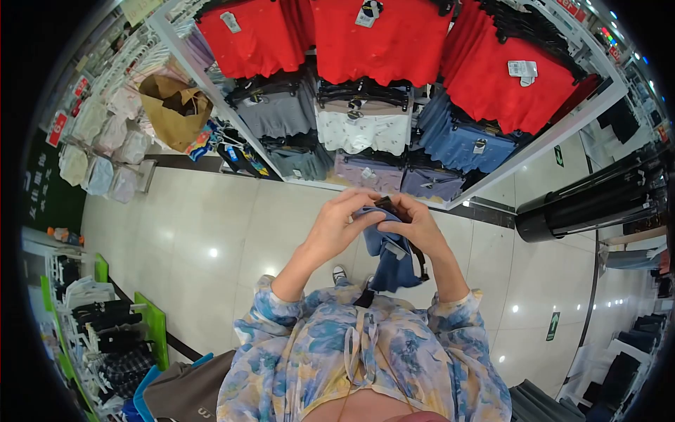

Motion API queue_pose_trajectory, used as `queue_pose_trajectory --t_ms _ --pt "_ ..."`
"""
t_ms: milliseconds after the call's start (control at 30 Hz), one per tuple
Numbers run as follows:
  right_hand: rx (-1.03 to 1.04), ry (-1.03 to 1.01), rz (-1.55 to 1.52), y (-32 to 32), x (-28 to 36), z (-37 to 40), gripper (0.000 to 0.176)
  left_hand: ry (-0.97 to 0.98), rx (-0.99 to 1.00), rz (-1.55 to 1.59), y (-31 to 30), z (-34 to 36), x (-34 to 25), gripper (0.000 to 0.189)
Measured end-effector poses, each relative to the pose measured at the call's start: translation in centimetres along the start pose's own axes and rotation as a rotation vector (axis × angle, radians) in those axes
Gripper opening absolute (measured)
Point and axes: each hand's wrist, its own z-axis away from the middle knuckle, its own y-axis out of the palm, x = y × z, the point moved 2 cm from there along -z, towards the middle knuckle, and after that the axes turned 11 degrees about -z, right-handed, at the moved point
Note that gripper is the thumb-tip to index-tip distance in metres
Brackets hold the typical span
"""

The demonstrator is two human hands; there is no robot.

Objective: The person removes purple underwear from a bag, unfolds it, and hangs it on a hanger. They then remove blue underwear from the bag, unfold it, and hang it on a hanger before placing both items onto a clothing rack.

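In front of my chest a pair of blue underpants (pixel 395 271) hangs bunched between my hands, with a small pale label on the cloth. My left hand (pixel 339 224) pinches its upper edge, thumb on top. From the other side, my right hand (pixel 420 226) grips the same cloth together with a black hanger (pixel 421 264), whose arm runs down the garment's right edge. The fingers of both hands nearly meet, and the far fingertips are partly hidden behind the cloth.
A white-framed rack ahead carries red garments (pixel 383 39), white printed ones (pixel 362 132) and blue ones (pixel 467 141) on black hangers. A brown paper bag (pixel 172 112) hangs at left. Dark garments (pixel 112 330) fill a lower-left stand. Pale tiled floor (pixel 204 225) lies below.
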Motion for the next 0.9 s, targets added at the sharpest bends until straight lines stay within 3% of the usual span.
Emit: queue_pose_trajectory --t_ms 100,167,233,300,400,567,900 --pt "-0.065 0.016 0.004 -0.2 0.2 0.8 0.033 -0.008 -0.030 0.073 -0.1 0.2 0.3 0.011" --pt "-0.199 0.030 -0.042 -0.7 -0.4 1.3 0.027 -0.319 0.155 0.470 0.5 0.3 1.7 0.014" --pt "-0.225 0.010 -0.038 -0.5 -0.2 1.4 0.022 -0.310 0.162 0.495 0.7 0.2 2.1 0.014" --pt "-0.170 -0.188 0.050 0.0 0.5 1.5 0.016 -0.304 0.167 0.519 0.7 -0.1 1.9 0.013" --pt "-0.128 -0.278 0.121 0.3 1.3 1.7 0.012 -0.345 0.112 0.645 0.5 -0.6 1.3 0.012" --pt "-0.101 -0.247 0.129 1.0 2.1 1.7 0.011 -0.224 0.049 0.729 1.7 -0.7 2.0 0.008" --pt "-0.243 -0.260 0.134 0.9 1.8 1.8 0.011 -0.258 0.052 0.539 1.8 -0.1 0.3 0.015"
